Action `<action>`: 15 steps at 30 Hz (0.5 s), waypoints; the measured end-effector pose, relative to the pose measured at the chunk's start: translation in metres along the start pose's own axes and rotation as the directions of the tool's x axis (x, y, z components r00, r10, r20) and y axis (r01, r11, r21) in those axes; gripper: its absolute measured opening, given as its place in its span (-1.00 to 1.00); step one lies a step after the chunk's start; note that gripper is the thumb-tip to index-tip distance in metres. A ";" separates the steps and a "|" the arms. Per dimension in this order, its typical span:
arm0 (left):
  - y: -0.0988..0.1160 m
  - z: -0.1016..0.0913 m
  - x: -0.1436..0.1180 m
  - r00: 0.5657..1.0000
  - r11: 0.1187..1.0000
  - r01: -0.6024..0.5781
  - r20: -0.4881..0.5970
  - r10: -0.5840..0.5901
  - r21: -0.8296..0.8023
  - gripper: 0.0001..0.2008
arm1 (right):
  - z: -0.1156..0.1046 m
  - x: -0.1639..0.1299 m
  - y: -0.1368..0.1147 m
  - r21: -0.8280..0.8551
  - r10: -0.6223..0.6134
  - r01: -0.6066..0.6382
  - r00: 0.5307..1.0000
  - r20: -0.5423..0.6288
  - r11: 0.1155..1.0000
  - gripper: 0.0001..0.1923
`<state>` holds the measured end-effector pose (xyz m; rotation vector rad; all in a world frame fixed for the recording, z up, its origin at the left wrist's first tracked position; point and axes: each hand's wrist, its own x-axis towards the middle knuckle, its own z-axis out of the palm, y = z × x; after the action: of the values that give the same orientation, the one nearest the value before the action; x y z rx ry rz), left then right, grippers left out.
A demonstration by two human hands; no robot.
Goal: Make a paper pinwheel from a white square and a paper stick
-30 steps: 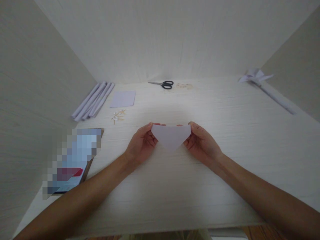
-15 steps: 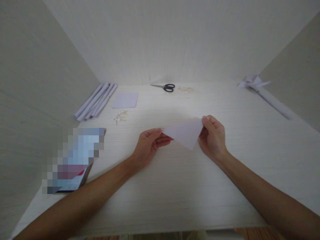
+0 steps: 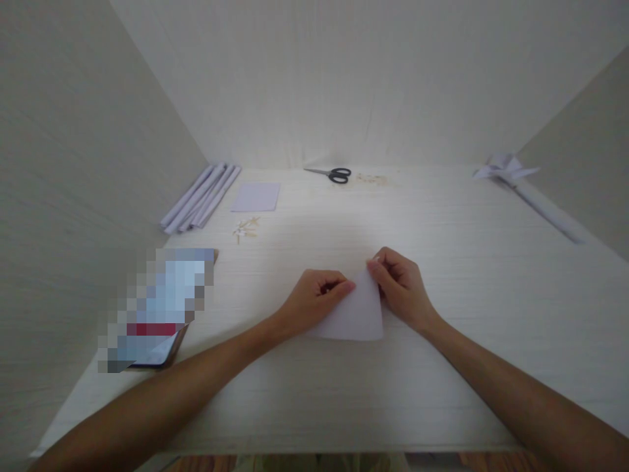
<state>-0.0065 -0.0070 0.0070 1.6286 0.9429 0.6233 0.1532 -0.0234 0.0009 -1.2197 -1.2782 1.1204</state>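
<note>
A white sheet of paper (image 3: 356,318), which looks folded to a triangle, is held between both hands above the table's middle. My left hand (image 3: 314,298) pinches it with thumb and fingers and covers its left part. At its upper right corner, my right hand (image 3: 403,288) grips it between thumb and curled fingers. The paper's lower edge hangs toward me.
Rolled paper tubes (image 3: 201,196), square paper (image 3: 255,196) and small sticks (image 3: 246,227) lie at the left. Scissors (image 3: 337,175) and tiny pieces (image 3: 372,179) are near the back wall. A paper pinwheel (image 3: 506,168) on a tube rests at right; a phone (image 3: 170,288) lies left.
Both hands have come closer together and nearer to me. The paper has turned, so that its broad edge now faces my side, and my left hand covers more of it.
</note>
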 end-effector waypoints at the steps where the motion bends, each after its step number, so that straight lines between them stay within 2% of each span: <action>1: 0.000 0.000 0.000 1.000 0.999 -0.012 -0.003 0.012 0.043 -0.69 | 0.000 0.000 0.000 -0.005 0.002 -0.002 1.000 -0.005 1.000 -0.73; 8: -0.005 0.001 0.001 0.991 0.948 -0.102 -0.056 0.124 0.301 -0.68 | 0.001 0.002 0.003 0.044 0.045 -0.045 0.999 -0.001 0.998 -0.74; 15: -0.004 0.000 0.001 0.990 0.928 -0.102 -0.051 0.129 0.358 -0.68 | 0.001 0.002 0.002 0.083 0.075 -0.075 0.997 0.011 0.994 -0.75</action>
<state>-0.0070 -0.0063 0.0030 2.0062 1.0645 0.6221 0.1524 -0.0214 -0.0012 -1.2109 -1.1882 1.2213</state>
